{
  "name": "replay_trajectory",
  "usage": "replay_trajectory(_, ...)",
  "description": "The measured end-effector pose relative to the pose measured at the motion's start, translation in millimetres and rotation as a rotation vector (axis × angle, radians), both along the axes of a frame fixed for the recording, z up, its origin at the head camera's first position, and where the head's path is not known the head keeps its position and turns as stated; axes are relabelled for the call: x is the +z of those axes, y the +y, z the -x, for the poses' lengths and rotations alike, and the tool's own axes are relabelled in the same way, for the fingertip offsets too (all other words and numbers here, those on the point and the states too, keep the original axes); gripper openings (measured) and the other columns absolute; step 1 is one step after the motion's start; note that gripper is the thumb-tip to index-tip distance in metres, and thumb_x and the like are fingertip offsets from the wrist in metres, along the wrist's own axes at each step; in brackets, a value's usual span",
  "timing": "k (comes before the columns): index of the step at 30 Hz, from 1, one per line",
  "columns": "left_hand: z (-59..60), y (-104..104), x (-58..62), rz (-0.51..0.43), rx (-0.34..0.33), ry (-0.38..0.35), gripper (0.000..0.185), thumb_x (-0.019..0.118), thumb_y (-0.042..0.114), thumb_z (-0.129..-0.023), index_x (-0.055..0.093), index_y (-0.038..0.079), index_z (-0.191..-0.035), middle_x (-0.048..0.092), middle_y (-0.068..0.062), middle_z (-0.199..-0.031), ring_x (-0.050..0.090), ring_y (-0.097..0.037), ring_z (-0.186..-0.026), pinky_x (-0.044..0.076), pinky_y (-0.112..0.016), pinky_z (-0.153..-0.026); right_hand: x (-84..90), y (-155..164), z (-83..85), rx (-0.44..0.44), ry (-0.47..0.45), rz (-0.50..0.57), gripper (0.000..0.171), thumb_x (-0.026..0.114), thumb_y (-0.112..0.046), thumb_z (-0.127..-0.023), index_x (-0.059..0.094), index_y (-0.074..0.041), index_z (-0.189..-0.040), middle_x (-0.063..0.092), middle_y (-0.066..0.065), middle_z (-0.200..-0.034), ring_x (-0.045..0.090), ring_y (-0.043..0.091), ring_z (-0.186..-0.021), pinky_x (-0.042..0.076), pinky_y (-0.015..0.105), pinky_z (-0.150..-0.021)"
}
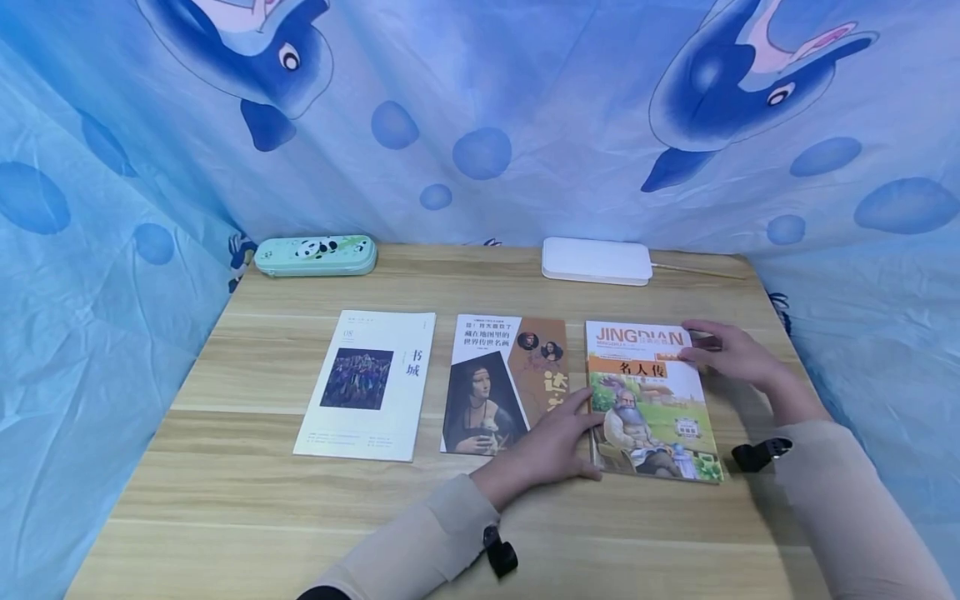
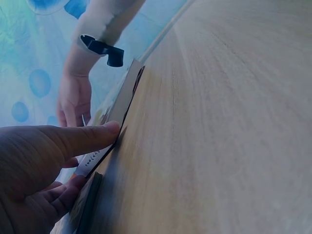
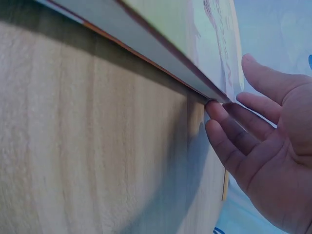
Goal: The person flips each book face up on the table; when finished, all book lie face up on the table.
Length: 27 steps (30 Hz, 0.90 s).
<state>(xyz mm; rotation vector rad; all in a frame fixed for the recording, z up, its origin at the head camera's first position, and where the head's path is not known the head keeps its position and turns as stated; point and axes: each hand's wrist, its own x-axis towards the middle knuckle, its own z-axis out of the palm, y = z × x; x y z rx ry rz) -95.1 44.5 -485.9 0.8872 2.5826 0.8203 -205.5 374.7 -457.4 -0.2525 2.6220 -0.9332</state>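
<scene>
- Straight down from my head view, the green biography book [image 1: 651, 404] lies flat on the desk [image 1: 247, 492], rightmost in a row of three. My left hand [image 1: 551, 446] rests at its lower left edge, fingers straight and thumb stretched along the spine side, partly over the brown art book [image 1: 504, 383] next to it. My right hand [image 1: 731, 350] sits at the book's upper right corner, fingers flat and touching the cover near the title band. So the book lies between my two hands, each touching an opposite corner, neither one gripping. The white magazine [image 1: 371, 383] lies well apart to the left. A panda pencil case [image 1: 315, 255] and a white box [image 1: 597, 260] sit at the back of the desk.
- Then from my left wrist, my left hand [image 2: 34, 165] fills the lower left, thumb straight with its tip pressed on the book's edge [image 2: 122, 102]. My other fingers are loosely bent beneath, pinching nothing. My right hand [image 2: 74, 100] shows at the far end of the book.
- Lastly from my right wrist, my right hand [image 3: 265, 146] is spread wide, fingertips [image 3: 214, 109] touching the book's corner [image 3: 195, 58], which looks slightly raised off the desk there.
</scene>
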Motion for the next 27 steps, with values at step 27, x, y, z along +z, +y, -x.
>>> replay_trajectory(27,20.7,-52,0.3,-0.133,0.178,0.203,0.061,0.073,0.047,-0.091,0.061,0.012,-0.139,0.046,-0.009,-0.154,0.041,-0.031,-0.142,0.034,-0.049,-0.117,8.0,-28,-15.3,-0.16,0.114,0.044,0.074,0.055,-0.043,-0.104,0.028,0.002,-0.156,0.027,0.033,-0.158,0.028,0.059,-0.139,0.032,0.073,-0.107)
